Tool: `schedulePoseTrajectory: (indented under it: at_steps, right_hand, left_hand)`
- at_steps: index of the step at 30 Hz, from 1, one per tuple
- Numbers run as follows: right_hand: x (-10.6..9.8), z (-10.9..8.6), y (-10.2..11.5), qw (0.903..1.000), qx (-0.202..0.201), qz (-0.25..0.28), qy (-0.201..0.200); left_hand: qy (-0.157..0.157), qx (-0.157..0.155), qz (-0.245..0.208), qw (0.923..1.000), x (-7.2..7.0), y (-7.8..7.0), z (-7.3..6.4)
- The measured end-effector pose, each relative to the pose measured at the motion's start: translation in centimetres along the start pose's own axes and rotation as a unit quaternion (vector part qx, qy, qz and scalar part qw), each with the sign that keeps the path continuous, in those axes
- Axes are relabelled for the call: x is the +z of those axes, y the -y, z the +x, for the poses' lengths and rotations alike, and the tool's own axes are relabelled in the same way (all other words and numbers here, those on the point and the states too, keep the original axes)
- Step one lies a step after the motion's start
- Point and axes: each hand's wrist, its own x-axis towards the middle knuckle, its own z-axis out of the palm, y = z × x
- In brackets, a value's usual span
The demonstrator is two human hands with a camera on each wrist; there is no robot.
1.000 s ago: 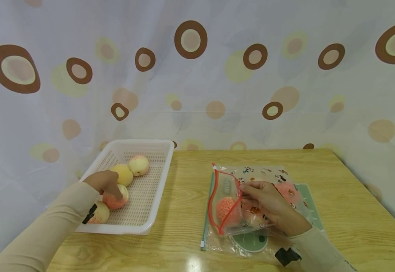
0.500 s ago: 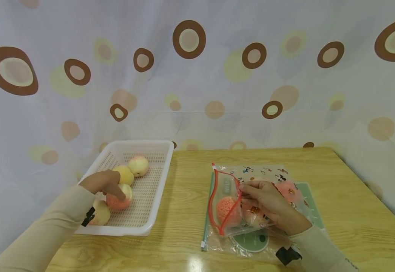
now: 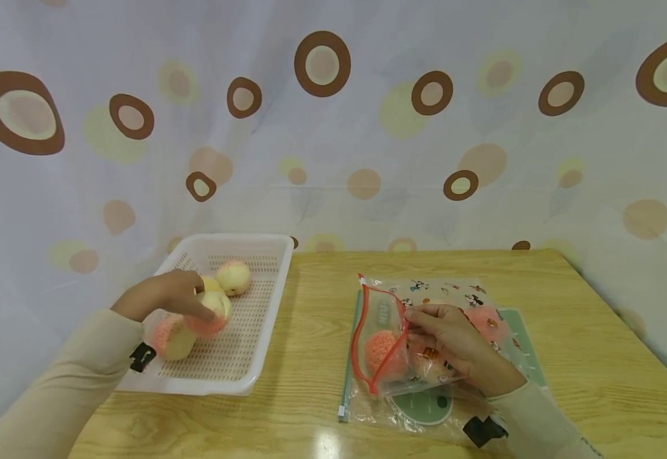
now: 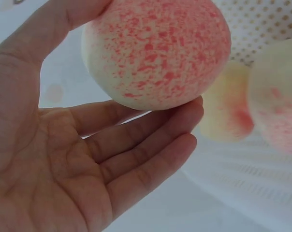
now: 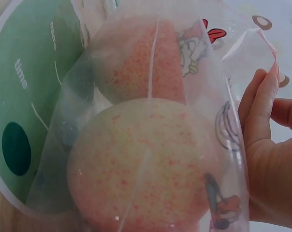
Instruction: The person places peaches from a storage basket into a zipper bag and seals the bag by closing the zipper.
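My left hand (image 3: 164, 294) is over the white basket and grips a pink-speckled cream peach (image 4: 158, 53) between thumb and fingers. Beside it in the basket sit another peach (image 3: 177, 341), a yellow fruit (image 3: 211, 284) mostly behind the fingers, and a pale peach (image 3: 234, 278) farther back. On the right, my right hand (image 3: 454, 341) pinches the red-edged mouth of a clear zip bag (image 3: 448, 290) printed with cartoon figures. The mouth gapes toward the left. Several peaches lie inside the bag, one pink one (image 3: 384, 350) right by the opening; two show through the plastic (image 5: 141, 169) in the right wrist view.
The white perforated basket (image 3: 273, 306) stands at the left of the wooden table (image 3: 310, 331). A second clear bag with a teal slider edge (image 3: 345, 389) and green print lies flat under the first. A patterned curtain (image 3: 362, 153) hangs behind.
My left hand has raised the gripped peach a little and shifted it right. The nearer peach in the basket has rolled, showing its pink side. My right hand and the bag stay put.
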Motion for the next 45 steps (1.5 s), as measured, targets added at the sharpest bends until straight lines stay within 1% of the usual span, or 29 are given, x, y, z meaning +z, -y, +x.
schedulePoseTrajectory:
  at_steps: [5, 9, 14, 16, 20, 23, 27, 31, 32, 34, 36, 41, 44, 45]
  right_hand:
    - [0.1, 0.0, -0.1, 1.0, -0.001, 0.0, -0.003]
    - [0.1, 0.0, -0.1, 1.0, 0.0, 0.002, 0.002]
    - [0.1, 0.0, -0.1, 0.9999, -0.001, 0.008, 0.008]
    - [0.1, 0.0, -0.1, 0.9999, -0.001, 0.009, 0.008]
    - [0.1, 0.0, -0.1, 1.0, 0.0, 0.007, 0.004]
    - [0.1, -0.1, -0.1, 1.0, 0.002, 0.006, 0.0]
    - [0.1, -0.1, -0.1, 1.0, 0.006, 0.004, -0.006]
    - [0.1, -0.1, -0.1, 0.9999, 0.006, 0.001, -0.008]
    - [0.0, -0.1, -0.2, 1.0, 0.005, 0.001, -0.008]
    - [0.0, -0.1, -0.2, 1.0, 0.005, 0.001, -0.007]
    - [0.0, -0.1, -0.2, 1.0, 0.004, 0.0, -0.006]
    - [0.0, -0.1, -0.2, 1.0, 0.002, -0.001, -0.008]
    - [0.1, -0.2, -0.1, 0.9999, 0.003, -0.004, -0.01]
    - [0.0, -0.2, -0.1, 0.9999, 0.002, -0.005, -0.011]
  left_hand:
    - [-0.048, 0.045, -0.018, 0.9977, -1.5, -0.8, -1.2]
    - [-0.089, 0.074, -0.032, 0.9928, -1.7, -1.8, -2.2]
    - [-0.14, 0.085, -0.069, 0.984, -1.0, -3.1, -3.3]
    - [-0.16, 0.082, -0.087, 0.9798, -0.5, -3.9, -3.6]
    - [-0.187, 0.083, -0.131, 0.97, 0.6, -5.4, -3.9]
    - [-0.199, 0.083, -0.168, 0.962, 1.5, -6.4, -4.0]
    - [-0.215, 0.085, -0.192, 0.9539, 2.9, -8.0, -4.2]
    - [-0.23, 0.106, -0.21, 0.9444, 4.2, -9.7, -4.3]
    - [-0.231, 0.112, -0.214, 0.9426, 4.5, -10.1, -4.3]
    - [-0.236, 0.125, -0.226, 0.9367, 5.1, -11.0, -4.3]
    - [-0.239, 0.131, -0.239, 0.9319, 5.7, -12.0, -4.2]
    - [-0.222, 0.153, -0.289, 0.9184, 7.4, -14.3, -3.9]
    - [-0.209, 0.166, -0.323, 0.908, 8.8, -15.4, -3.5]
    - [-0.208, 0.169, -0.336, 0.9032, 9.3, -15.8, -3.2]
